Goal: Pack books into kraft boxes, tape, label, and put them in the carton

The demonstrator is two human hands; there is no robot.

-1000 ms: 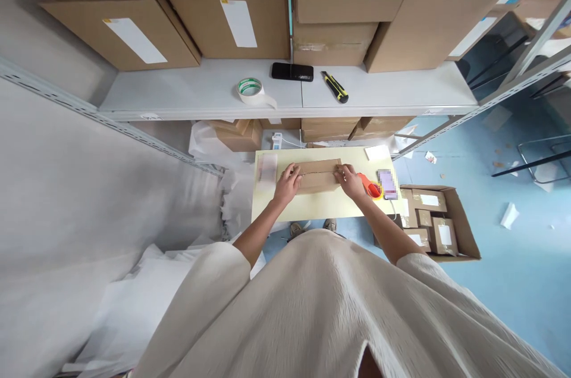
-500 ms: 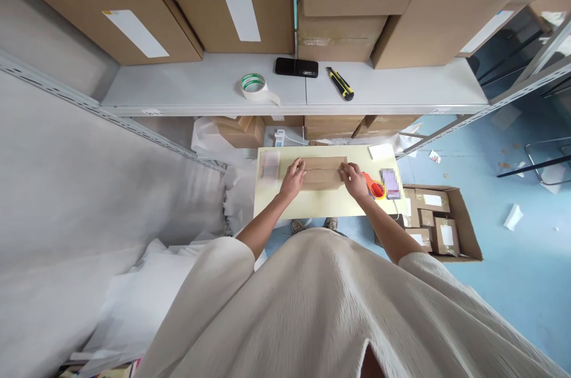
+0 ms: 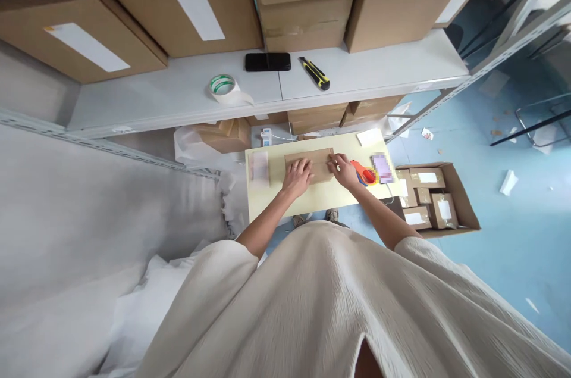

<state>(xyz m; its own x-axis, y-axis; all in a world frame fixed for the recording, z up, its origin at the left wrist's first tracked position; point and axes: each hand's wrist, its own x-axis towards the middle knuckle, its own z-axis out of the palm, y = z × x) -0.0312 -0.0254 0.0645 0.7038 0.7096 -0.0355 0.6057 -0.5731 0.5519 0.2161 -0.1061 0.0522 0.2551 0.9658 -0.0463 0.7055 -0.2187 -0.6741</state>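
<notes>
A small brown cardboard box (image 3: 319, 165) lies on the pale yellow table in front of me. My left hand (image 3: 298, 177) rests on its left part, palm down, with the fingers stretched over the top. At the box's right edge, my right hand (image 3: 343, 169) has its fingers curled and pressed against the cardboard near the corner. An orange-red item (image 3: 366, 174) with a rounded opening lies just right of my right hand; its kind is unclear. Beside it lies a phone (image 3: 382, 168) with a blurred screen and a white cable.
A grey shelf (image 3: 178, 101) above the table bears a tape roll (image 3: 223, 86), a black phone (image 3: 267, 62), a utility knife (image 3: 314, 73) and large cartons (image 3: 214, 15). Right of the table stands an open carton (image 3: 466, 202) of small boxes. White sheets (image 3: 147, 289) are heaped at lower left.
My left hand has gone from gripping the box's left edge to lying flat on its top. My right hand stays at the right edge. The whole view has shifted and tilted slightly.
</notes>
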